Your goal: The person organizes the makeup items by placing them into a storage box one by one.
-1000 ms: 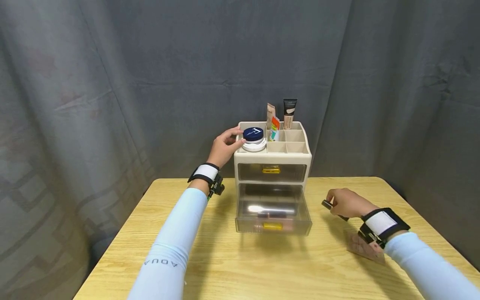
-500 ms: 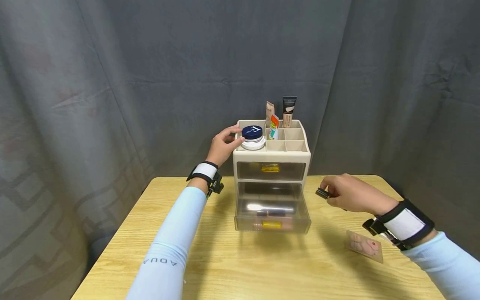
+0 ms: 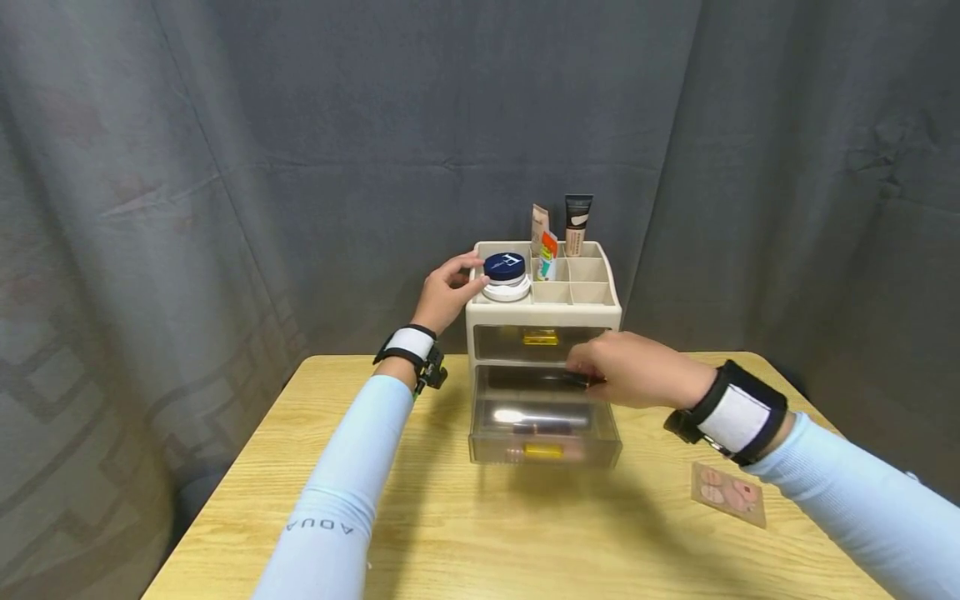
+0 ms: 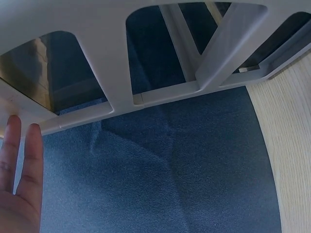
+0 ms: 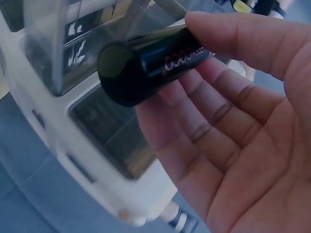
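Observation:
In the head view, my left hand (image 3: 442, 296) rests against the upper left side of a cream cosmetics organizer (image 3: 544, 316), beside a blue-lidded round jar (image 3: 504, 267). Its fingers look extended in the left wrist view, with two fingertips (image 4: 33, 133) at the organizer's edge. Over the pulled-out lower drawer (image 3: 480, 452), my right hand (image 3: 648, 371) pinches a black cosmetic tube (image 5: 155, 65) between thumb and fingers. Pale lettering runs along the tube, partly covered by the hand. In the head view the tube (image 3: 576, 379) is mostly hidden.
A pinkish makeup palette (image 3: 727, 495) lies on the wooden table (image 3: 315, 500) at the right. Several tubes, including a black-capped one (image 3: 577, 223), stand in the top compartments. The upper drawer (image 3: 498, 343) is closed. A grey curtain (image 3: 360, 167) hangs behind.
My right hand has lifted the black tube from the right side of the table and carried it left, over the lower drawer. My left hand has stayed at the organizer.

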A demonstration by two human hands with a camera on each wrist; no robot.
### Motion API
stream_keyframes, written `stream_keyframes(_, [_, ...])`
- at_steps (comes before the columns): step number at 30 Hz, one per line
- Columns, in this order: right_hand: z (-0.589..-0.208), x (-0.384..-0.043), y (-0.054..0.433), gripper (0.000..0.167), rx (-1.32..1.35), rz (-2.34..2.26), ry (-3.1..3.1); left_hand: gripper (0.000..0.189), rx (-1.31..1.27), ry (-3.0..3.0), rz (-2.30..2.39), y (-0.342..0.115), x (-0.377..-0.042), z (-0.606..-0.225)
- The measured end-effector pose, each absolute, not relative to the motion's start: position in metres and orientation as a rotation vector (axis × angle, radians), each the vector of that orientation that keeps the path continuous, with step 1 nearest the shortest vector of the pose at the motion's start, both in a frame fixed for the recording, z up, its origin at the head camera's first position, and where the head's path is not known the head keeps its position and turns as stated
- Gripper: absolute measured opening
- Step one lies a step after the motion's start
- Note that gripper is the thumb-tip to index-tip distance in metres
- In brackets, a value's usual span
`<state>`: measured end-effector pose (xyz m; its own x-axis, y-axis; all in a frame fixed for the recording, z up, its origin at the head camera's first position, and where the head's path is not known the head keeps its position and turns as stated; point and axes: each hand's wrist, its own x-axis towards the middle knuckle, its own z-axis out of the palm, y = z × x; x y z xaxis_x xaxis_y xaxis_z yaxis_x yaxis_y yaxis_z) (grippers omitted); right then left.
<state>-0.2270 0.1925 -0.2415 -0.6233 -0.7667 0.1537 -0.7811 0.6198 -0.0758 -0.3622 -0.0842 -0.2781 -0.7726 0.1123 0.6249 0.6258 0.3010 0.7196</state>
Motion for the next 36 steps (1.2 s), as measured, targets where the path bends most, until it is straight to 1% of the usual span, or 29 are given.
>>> stream_keyframes(3, [-0.244,-0.235,0.179,0.024,1.366,0.156,-2.7,0.034,-0.661,-2.115,-1.483,-0.084,-0.362,-0.279])
stream_keyframes(11, [-0.254,-0.256,0.154,0.016,1.471,0.092,-2.703,0.033,-0.666,-2.112,-1.48,-0.081,-0.361,-0.278])
stream_keyframes(18, [-0.262,-0.27,0.139,0.018,1.491,0.035,-2.763,0.032,-0.667,-2.092,-1.468,-0.083,-0.363,-0.277])
stream_keyframes(23, [-0.275,-0.279,0.132,0.019,1.466,0.005,-2.83,0.032,-0.669,-2.089,-1.462,-0.084,-0.363,-0.277])
stream_keyframes(36, [-0.292,-0.291,0.118,0.025,1.46,-0.086,-2.957,0.032,-0.653,-2.109,-1.456,-0.085,-0.364,-0.278])
